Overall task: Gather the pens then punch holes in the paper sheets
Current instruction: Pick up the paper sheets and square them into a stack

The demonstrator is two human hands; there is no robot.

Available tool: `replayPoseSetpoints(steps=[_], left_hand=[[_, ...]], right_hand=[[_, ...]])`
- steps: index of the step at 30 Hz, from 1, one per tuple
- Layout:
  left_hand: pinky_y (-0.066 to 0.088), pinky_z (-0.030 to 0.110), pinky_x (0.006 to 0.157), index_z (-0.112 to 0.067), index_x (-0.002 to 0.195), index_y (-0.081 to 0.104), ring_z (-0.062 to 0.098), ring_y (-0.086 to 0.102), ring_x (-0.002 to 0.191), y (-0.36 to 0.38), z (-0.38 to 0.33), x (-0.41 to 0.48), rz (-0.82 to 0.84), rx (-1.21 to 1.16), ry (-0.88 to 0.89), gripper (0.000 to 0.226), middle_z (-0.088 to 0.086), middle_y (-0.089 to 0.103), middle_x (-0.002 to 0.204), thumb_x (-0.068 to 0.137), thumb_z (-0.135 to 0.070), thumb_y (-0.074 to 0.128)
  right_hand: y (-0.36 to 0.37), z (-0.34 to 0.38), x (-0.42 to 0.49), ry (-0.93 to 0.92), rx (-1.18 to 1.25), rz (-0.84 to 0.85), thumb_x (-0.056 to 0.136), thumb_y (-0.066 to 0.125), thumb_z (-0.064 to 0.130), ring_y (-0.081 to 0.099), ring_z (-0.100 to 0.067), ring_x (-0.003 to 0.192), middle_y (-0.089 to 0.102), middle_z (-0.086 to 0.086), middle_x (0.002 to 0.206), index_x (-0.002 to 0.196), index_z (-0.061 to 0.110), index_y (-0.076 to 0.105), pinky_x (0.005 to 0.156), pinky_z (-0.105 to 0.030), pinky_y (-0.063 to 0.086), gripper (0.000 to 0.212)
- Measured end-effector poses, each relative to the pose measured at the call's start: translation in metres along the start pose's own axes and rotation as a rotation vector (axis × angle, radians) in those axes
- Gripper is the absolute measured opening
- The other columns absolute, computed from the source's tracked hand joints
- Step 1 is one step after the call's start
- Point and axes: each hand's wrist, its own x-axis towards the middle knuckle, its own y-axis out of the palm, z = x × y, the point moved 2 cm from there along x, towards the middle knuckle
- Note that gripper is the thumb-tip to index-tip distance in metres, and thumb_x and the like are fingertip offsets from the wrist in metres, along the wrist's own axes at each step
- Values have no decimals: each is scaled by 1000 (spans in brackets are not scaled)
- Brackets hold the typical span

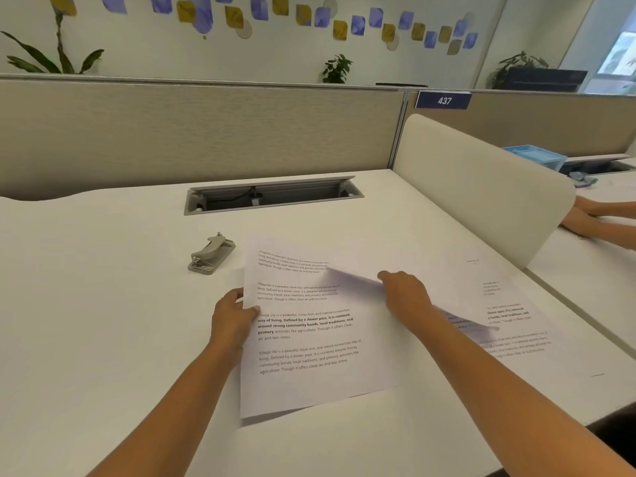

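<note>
White office desk (103, 339), beige cubicle partition (206, 132) behind, grey cable tray (272, 196) recessed at the rear.

Item 1: your left hand (232, 318), fingers pinching the left edge of a white printed paper sheet (309, 356), thumb on top.

Item 2: your right hand (406, 292), fingers curled down onto the sheets; whether they gripped a blurred sheet (351, 278) you cannot tell.

Item 3: further printed sheets (509, 325), spread to the right of your right hand, flat on the desk.

Item 4: grey metal hole punch (211, 253), just beyond your left hand, apart from the paper.
</note>
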Motion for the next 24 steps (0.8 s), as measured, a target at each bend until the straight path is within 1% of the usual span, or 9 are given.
replayPoseSetpoints(steps=[2, 5, 9, 12, 14, 16, 19, 22, 24], left_hand=[[54, 47, 82, -14, 105, 54, 32, 66, 84, -3, -1, 0, -5, -1, 9, 27, 15, 67, 103, 86, 5, 52], [54, 47, 82, -14, 107, 54, 34, 66, 88, -6, -5, 3, -11, -7, 21, 27, 15, 67, 106, 87, 4, 52], [54, 33, 64, -14, 105, 54, 27, 66, 78, -8, -12, 5, 3, -32, 39, 23, 10, 67, 101, 88, 2, 52], [53, 35, 69, -12, 105, 57, 31, 66, 81, -8, -14, 4, 35, -72, 37, 22, 12, 67, 99, 89, 2, 52], [53, 39, 76, -9, 104, 58, 33, 65, 84, -10, -14, 3, 55, -102, 33, 21, 14, 67, 98, 89, 3, 51], [53, 40, 77, -7, 103, 60, 33, 64, 84, -12, -13, 4, 64, -125, 26, 21, 14, 67, 97, 89, 4, 51], [52, 42, 79, -8, 98, 62, 32, 65, 81, -15, -9, 8, 70, -143, 15, 18, 12, 68, 91, 88, 4, 52], [54, 40, 75, -14, 89, 65, 30, 67, 75, -18, -4, 13, 81, -142, 10, 20, 9, 70, 86, 88, 1, 53], [54, 39, 72, -16, 89, 66, 29, 68, 74, -19, -3, 16, 97, -149, 6, 21, 8, 72, 85, 88, 0, 53]], right_hand=[[-12, -2, 6, 17, 101, -42, 83, 38, -6, 59, -34, 88, 63, -18, 98, 105, 5, 55, 69, -34, 41, 30], [-44, 2, 16, 55, 381, -116, 84, 41, -5, 60, -34, 78, 65, -22, 93, 99, -2, 59, 62, -33, 41, 24], [-93, 8, 28, 76, 640, -185, 83, 49, 0, 58, -26, 89, 62, -12, 99, 105, -1, 59, 68, -27, 41, 24], [-119, 5, 32, 123, 1095, -164, 81, 51, -2, 62, -27, 91, 65, -11, 106, 110, 6, 59, 79, -34, 53, 31], [-128, -1, 31, 129, 1395, -137, 82, 51, -6, 67, -26, 85, 68, -12, 102, 108, 6, 59, 75, -35, 57, 30], [-128, -8, 31, 141, 1562, -85, 84, 51, -8, 71, -18, 74, 73, -4, 89, 106, 6, 60, 66, -29, 59, 27], [-111, -16, 29, 240, 1655, -34, 86, 50, -9, 71, -16, 73, 72, -4, 91, 107, 5, 59, 61, -27, 59, 27], [-81, -23, 24, 396, 1616, 14, 86, 49, -9, 64, -30, 92, 63, -16, 114, 115, 0, 55, 74, -38, 54, 30], [-63, -25, 21, 455, 1573, 46, 86, 48, -10, 60, -33, 97, 60, -20, 120, 117, -3, 54, 81, -42, 50, 32]])
